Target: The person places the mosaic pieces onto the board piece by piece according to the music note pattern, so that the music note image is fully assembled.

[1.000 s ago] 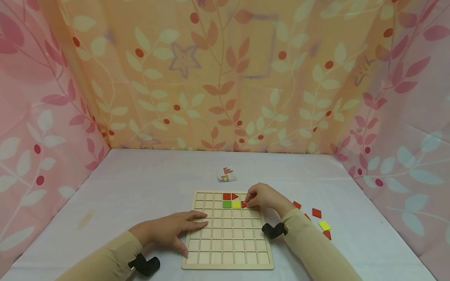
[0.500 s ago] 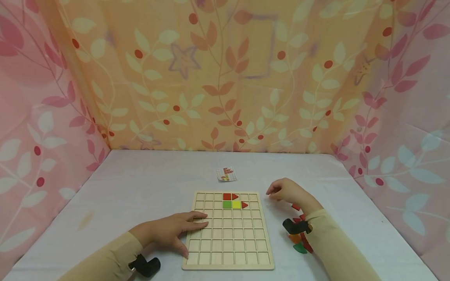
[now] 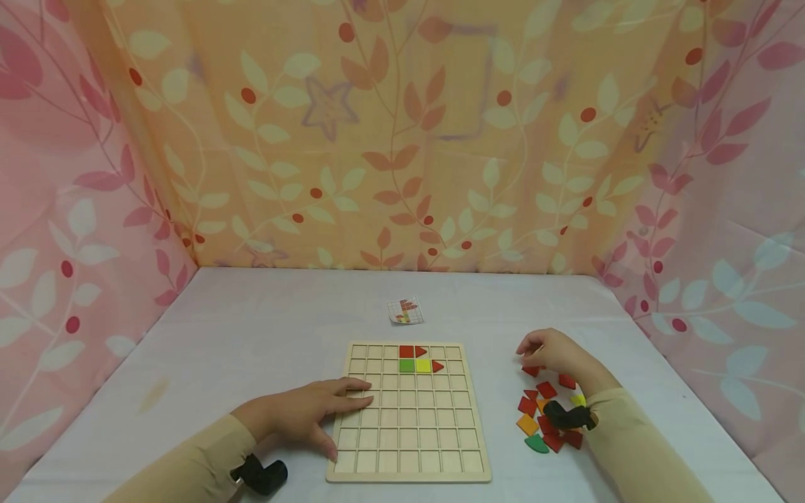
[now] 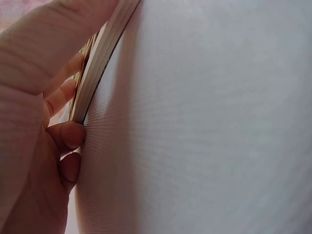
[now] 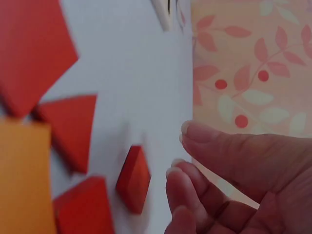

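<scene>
My left hand rests on the left side of the wooden grid board, its index and middle fingers reaching over the squares and the thumb at the edge. In the left wrist view, fingertips touch the board's edge. Set in the upper rows are a red square, a green square, a yellow square and two red triangles. Right of the board, my right hand hovers over a loose red piece. The right wrist view shows thumb and fingers apart, holding nothing, beside a red piece.
Loose red, orange, yellow and green pieces lie in a cluster under my right wrist, among them an orange square and a green curved piece. A small picture card lies beyond the board. Patterned curtains enclose the white table.
My right hand has let go of the red triangle in the second row and moved right, off the board, to the loose pieces. My left hand stays in place.
</scene>
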Demonstrator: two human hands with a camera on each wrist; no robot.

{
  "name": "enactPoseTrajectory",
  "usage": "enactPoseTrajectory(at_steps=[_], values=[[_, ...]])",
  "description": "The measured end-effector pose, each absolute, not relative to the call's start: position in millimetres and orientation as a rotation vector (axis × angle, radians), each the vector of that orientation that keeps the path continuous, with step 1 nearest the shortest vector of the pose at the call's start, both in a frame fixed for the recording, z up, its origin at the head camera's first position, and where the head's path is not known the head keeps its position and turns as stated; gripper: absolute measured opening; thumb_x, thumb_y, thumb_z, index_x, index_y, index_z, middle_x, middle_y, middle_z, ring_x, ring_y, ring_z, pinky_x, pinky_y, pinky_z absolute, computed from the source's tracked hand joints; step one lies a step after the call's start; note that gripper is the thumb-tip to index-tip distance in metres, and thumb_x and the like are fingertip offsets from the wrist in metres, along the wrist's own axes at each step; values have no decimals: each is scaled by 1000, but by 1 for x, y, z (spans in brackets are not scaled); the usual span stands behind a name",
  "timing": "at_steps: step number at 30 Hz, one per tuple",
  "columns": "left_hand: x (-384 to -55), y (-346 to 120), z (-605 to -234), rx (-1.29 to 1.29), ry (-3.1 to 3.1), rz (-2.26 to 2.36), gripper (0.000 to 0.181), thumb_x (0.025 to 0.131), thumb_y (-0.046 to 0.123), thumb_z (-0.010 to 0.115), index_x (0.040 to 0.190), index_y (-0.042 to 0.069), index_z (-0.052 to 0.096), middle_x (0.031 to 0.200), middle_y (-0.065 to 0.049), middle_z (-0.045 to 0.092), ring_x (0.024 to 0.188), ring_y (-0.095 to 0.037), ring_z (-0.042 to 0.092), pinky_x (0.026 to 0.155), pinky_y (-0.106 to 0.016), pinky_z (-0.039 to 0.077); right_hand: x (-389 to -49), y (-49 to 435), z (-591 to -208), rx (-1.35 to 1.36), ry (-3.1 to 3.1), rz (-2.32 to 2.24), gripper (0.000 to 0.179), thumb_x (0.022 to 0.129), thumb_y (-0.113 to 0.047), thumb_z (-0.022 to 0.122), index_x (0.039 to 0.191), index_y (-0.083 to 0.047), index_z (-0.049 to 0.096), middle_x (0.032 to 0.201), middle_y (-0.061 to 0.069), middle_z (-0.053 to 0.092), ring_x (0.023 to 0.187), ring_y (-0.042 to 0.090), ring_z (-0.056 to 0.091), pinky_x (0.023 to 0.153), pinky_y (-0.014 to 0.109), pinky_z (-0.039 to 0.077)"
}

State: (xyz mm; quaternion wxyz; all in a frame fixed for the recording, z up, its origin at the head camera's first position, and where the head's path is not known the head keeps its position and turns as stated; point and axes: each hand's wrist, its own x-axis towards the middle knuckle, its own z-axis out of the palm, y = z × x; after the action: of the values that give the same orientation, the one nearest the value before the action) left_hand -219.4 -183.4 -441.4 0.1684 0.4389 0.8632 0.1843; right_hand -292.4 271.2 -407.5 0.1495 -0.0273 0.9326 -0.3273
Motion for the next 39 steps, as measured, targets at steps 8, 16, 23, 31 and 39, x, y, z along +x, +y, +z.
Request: enactPoseTrajectory(at_steps=[8,16,23,31,39], values=[[-219,-184,-439,1244,2452,522,88,70,63,59,145,29,25,151,2,16,136,-25,20,103,-51,23,-291,289,-414,-7,2693,-857,28,75,-18,74,96,-8,59,85,7,54,73,21,49,63,30,45],[-219,-183,-439,1230,2450,522,88,70,63,60,145,30,25,151,4,16,136,-25,19,103,-51,23,-287,289,-418,-4,2674,-830,23,74,-15,75,88,-6,58,76,5,54,69,20,49,62,29,44],[-219,-183,-441,1240,2452,524,88,70,63,60,145,30,25,151,4,16,136,-25,20,103,-51,23,-287,287,-417,-33,2698,-793,23,73,-13,76,83,-7,56,73,5,52,68,19,48,60,29,42],[-219,-184,-442,1226,2453,528,88,70,63,59,144,32,24,151,6,15,136,-25,19,103,-52,23,-287,282,-410,-30,2673,-851,14,79,-13,70,81,-8,58,72,5,55,67,20,49,60,29,42],[-220,-184,-443,1248,2462,515,88,70,64,59,144,31,24,151,5,15,136,-24,20,103,-51,23,-294,255,-406,-132,2664,-998,7,79,-7,68,81,-5,62,72,3,57,65,19,49,59,31,43]])
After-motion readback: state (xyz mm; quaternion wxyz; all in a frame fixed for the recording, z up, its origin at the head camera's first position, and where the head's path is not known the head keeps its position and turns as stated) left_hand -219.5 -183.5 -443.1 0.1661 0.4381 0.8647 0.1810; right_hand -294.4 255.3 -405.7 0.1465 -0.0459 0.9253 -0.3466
